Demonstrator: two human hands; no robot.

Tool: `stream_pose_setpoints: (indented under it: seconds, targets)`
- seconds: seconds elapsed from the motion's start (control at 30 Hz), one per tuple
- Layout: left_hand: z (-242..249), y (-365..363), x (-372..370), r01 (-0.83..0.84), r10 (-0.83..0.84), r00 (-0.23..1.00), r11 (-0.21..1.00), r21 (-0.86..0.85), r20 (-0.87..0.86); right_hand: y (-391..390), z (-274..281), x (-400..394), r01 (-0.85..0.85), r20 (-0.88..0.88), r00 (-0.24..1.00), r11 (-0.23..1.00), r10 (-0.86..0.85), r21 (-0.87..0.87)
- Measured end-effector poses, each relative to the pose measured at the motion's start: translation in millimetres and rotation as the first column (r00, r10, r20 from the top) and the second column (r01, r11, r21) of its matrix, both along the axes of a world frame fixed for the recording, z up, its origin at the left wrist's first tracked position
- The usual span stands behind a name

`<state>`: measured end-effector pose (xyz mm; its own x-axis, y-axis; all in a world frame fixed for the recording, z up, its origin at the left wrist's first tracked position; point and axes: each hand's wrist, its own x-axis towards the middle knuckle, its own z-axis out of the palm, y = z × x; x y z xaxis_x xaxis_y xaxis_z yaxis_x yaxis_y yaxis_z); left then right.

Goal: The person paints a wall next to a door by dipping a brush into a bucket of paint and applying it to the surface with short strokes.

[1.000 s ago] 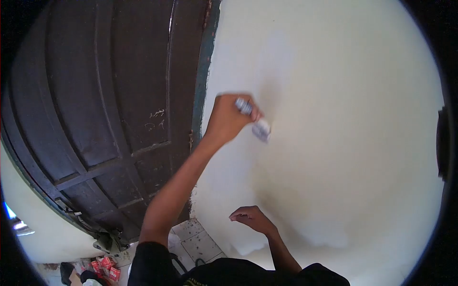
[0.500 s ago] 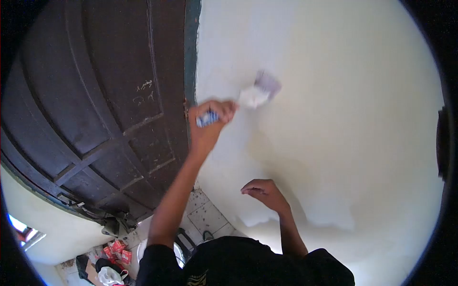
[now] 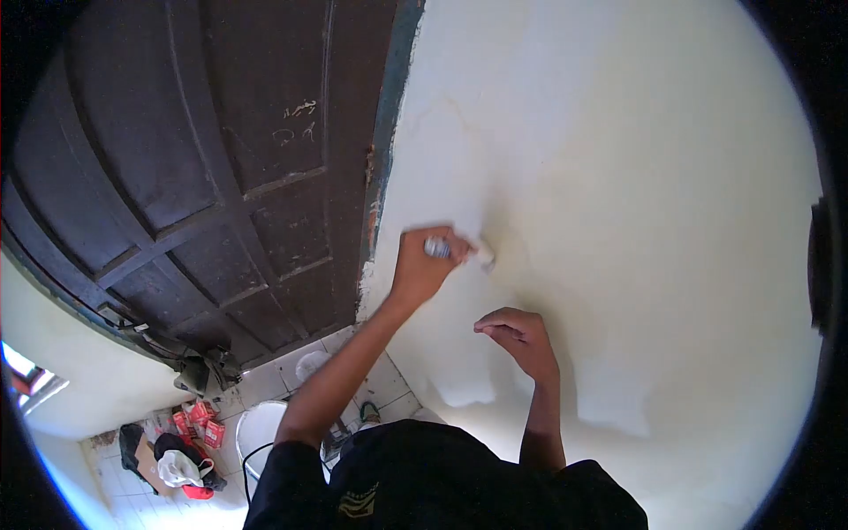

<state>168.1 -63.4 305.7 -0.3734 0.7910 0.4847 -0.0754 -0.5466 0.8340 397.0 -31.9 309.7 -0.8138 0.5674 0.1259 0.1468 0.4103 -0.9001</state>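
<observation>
My left hand [image 3: 426, 265] is wrapped round the handle of a paintbrush [image 3: 484, 254], whose blue-and-white handle end shows above the fist. The brush is seen nearly edge-on now, its pale head at the wall [image 3: 618, 221]; whether its bristles touch cannot be told exactly. Lower and to the right, my right hand [image 3: 523, 343] is in front of the same wall with its fingers bent and pressed together towards the thumb. Nothing shows in it. Whiter patches and yellowish patches mark the wall around both hands.
A dark brown panelled door [image 3: 256, 177] with a blue-grey frame edge [image 3: 396, 97] stands at left. On the tiled floor are a white bucket [image 3: 256, 433], red boxes [image 3: 205, 424] and a white plastic bag [image 3: 179, 468]. A dark object [image 3: 821, 265] is at the far right.
My left hand has brought the paintbrush down the wall, and the brush has turned from broadside to edge-on. The view has shifted, showing more floor and bucket. My right hand keeps its pose.
</observation>
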Motion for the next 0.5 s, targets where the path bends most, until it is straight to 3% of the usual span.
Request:
stream_pose_setpoints:
  seconds: [0.13,0.27,0.3,0.4,0.47,0.5]
  targets:
    - [107,7,-15,0.033,-0.064,0.991,0.965,0.259,0.114,-4,8,3,0.022,-0.034,0.999,0.999,-0.021,0.033]
    - [146,13,-32,-0.018,-0.096,0.976,0.856,0.516,0.193,1,-3,9,0.051,-0.028,0.998,0.998,-0.050,0.023]
    - [145,13,-34,-0.012,-0.143,0.969,0.792,0.611,0.203,3,-4,10,0.047,-0.005,0.999,0.997,-0.047,0.054]
    - [108,24,-43,-0.037,-0.126,0.965,0.803,0.594,0.231,6,-8,8,0.038,0.013,0.999,0.996,-0.039,0.082]
    - [56,27,-41,0.004,-0.108,0.970,0.901,0.434,0.216,7,-9,6,0.040,0.005,0.999,0.996,-0.041,0.079]
    - [22,28,-34,0.004,-0.133,0.947,0.915,0.404,0.293,6,-8,5,0.043,0.027,0.999,0.997,-0.045,0.065]
